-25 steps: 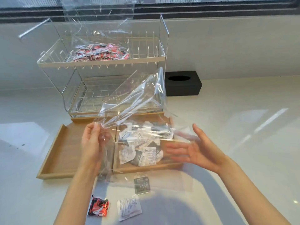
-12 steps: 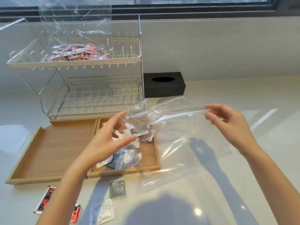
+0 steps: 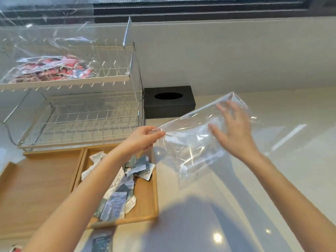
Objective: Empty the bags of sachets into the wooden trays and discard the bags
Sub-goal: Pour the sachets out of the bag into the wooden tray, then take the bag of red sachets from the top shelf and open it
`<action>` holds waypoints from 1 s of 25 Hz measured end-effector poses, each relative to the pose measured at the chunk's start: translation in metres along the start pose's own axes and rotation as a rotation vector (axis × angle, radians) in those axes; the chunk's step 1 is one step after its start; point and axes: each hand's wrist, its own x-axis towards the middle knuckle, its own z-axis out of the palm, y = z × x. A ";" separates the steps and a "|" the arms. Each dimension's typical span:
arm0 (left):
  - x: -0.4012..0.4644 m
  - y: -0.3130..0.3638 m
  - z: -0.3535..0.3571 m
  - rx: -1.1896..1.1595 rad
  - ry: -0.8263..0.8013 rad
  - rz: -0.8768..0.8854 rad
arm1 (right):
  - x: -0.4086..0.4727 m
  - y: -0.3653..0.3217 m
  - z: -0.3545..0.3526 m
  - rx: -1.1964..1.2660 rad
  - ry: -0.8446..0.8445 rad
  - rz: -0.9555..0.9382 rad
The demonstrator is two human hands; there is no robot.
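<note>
Above the counter (image 3: 254, 206), left hand (image 3: 145, 136) pinching empty clear bag (image 3: 192, 142), right hand (image 3: 234, 130) flat, fingers spread against it.

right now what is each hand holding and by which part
The left hand pinches the empty clear bag by its left end. The right hand lies spread against the bag's far side, with no grip.

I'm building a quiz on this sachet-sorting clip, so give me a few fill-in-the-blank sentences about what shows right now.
1. The left hand pinches a corner of the clear ____ bag.
2. The grey and white sachets lie in the ____ wooden tray.
3. The black box stands to the right of the wire ____.
4. The red sachets sit on the rack's ____ shelf.

Missing: plastic; right; rack; upper
</note>
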 end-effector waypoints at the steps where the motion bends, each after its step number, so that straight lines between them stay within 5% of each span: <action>1: 0.014 0.000 0.002 0.009 0.010 -0.033 | 0.002 0.004 0.017 -0.031 -0.131 -0.003; 4: 0.047 0.000 0.009 0.040 0.171 -0.085 | 0.008 0.021 0.062 -0.081 -0.413 0.092; 7: 0.064 -0.012 0.032 0.380 0.299 0.019 | 0.018 0.025 0.095 -0.134 -0.464 0.143; 11: 0.074 -0.032 0.064 0.843 0.162 0.144 | 0.022 0.018 0.124 -0.166 -0.453 0.147; 25: -0.007 -0.007 0.012 0.646 0.285 0.319 | 0.002 -0.063 0.052 -0.005 -0.231 -0.050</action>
